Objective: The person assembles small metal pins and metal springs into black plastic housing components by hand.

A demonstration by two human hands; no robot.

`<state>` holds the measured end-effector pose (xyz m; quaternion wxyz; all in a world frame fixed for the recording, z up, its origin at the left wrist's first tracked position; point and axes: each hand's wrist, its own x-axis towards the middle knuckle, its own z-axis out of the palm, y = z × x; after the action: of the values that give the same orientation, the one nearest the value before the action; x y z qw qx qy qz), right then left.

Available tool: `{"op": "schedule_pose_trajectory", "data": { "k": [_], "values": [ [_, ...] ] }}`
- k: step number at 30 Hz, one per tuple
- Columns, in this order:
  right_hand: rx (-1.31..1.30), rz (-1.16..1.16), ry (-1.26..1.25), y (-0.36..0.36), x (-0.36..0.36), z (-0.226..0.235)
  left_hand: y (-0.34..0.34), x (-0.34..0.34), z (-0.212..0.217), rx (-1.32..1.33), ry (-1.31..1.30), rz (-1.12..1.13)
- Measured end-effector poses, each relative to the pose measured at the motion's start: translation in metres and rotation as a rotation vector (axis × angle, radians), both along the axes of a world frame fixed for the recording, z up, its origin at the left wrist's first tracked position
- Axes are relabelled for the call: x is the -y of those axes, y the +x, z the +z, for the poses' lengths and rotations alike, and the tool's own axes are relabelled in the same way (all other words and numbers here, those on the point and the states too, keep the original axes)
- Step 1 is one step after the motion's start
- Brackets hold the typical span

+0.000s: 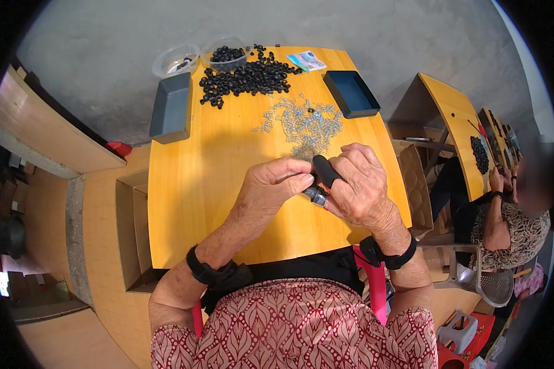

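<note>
My left hand (277, 183) is closed in a pinch over the near middle of the table, thumb against the fingers; what it holds is hidden. Close against it, my right hand (362, 184) is closed, with its fingers curled. A rounded black piece (326, 171) and a short black cylinder with a grey band (316, 195) show between the hands. Whether these are finger covers or parts of a held tool I cannot tell. Just beyond the fingers lies a loose spread of small clear pieces (308, 123). Farther back is a heap of small black ring-like parts (246, 80).
Dark trays stand at the table's left (171, 111) and right (352, 93). Clear tubs (228, 63) and a printed packet (306, 60) lie at the back. Cardboard boxes (132, 230) flank the wooden table (228, 209). Another person (505, 230) sits at a table on the right.
</note>
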<state>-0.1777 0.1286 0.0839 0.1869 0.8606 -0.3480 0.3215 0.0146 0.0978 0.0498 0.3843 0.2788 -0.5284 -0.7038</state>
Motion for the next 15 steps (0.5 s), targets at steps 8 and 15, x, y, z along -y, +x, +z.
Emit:
{"op": "schedule_pose_trajectory", "data": {
  "k": [8,15],
  "values": [
    [0.023,-0.023,0.0,-0.005,-0.009,-0.004,-0.003,-0.008,0.004,-0.067,0.055,-0.062],
    [-0.017,-0.017,-0.066,-0.008,-0.015,-0.003,-0.008,-0.018,0.009,-0.047,-0.043,0.015]
  ]
}}
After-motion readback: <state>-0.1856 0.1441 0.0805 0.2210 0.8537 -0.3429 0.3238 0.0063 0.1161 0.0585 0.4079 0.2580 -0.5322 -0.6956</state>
